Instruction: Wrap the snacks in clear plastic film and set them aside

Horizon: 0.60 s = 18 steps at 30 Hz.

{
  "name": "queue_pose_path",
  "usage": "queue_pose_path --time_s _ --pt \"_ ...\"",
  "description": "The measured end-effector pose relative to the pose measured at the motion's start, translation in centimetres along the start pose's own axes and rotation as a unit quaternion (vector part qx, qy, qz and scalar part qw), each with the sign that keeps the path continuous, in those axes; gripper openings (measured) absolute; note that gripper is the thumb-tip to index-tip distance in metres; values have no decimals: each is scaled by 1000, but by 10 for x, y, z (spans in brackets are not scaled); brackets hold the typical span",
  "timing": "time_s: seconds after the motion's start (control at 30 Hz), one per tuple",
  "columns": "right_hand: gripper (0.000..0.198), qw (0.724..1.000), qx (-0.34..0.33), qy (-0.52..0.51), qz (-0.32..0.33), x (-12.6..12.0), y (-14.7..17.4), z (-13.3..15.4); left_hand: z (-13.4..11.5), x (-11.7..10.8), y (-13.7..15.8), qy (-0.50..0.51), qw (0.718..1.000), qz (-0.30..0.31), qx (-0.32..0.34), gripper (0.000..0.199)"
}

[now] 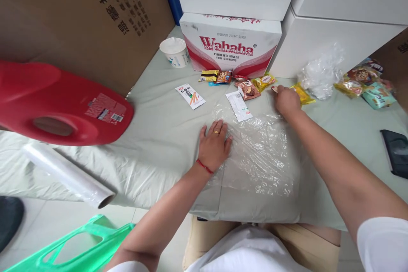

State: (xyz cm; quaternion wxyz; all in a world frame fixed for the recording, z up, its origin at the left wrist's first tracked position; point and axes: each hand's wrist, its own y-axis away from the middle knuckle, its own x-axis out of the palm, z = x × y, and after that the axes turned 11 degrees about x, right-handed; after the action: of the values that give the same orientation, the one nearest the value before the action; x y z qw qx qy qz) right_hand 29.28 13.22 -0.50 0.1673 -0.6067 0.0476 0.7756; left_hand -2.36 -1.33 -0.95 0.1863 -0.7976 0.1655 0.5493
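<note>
My left hand [214, 146] lies flat with fingers stretched, at the left edge of a clear plastic sheet [264, 161] spread on the cloth. Farther forward, my right hand [287, 101] is closed; a small pale and red bit shows at its fingertips, too small to name. A yellow snack packet [302, 93] shows just behind that hand, partly hidden by it. To its left lie another yellow packet [264, 80], a brown snack packet [247, 90] and a white sachet [239, 105]. A second white sachet [190, 95] with orange sticks printed on it lies ahead of my left hand.
A Wahaba-style water carton marked Wahaha [231, 46] stands behind the snacks, beside a paper cup [174, 53]. Crumpled plastic [321, 72], more packets [378, 94] and a black phone-like object [395, 153] are right. A red jug [73, 106] and film roll [70, 176] are left.
</note>
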Motion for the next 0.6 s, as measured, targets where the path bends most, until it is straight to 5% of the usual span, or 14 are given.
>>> queue_pose_path --time_s 0.1,0.2,0.33,0.43,0.5,0.6 --pt "24 998 -1 -32 -50 -25 28 -17 -1 -1 0 0 1000 6 -4 53" --pt "23 975 74 -203 -52 -49 62 -22 -2 -1 0 -7 1000 9 -10 52" --pt "43 840 189 -493 127 -59 124 4 -1 -3 0 -9 1000 13 -11 51" --pt "55 764 220 -563 226 -51 172 34 2 -5 -1 8 1000 16 -13 50" --pt "55 777 219 -525 269 -44 195 47 4 -6 -2 14 1000 13 -14 49" --pt "49 901 155 -329 236 -42 211 47 4 -6 -2 14 1000 18 -11 48"
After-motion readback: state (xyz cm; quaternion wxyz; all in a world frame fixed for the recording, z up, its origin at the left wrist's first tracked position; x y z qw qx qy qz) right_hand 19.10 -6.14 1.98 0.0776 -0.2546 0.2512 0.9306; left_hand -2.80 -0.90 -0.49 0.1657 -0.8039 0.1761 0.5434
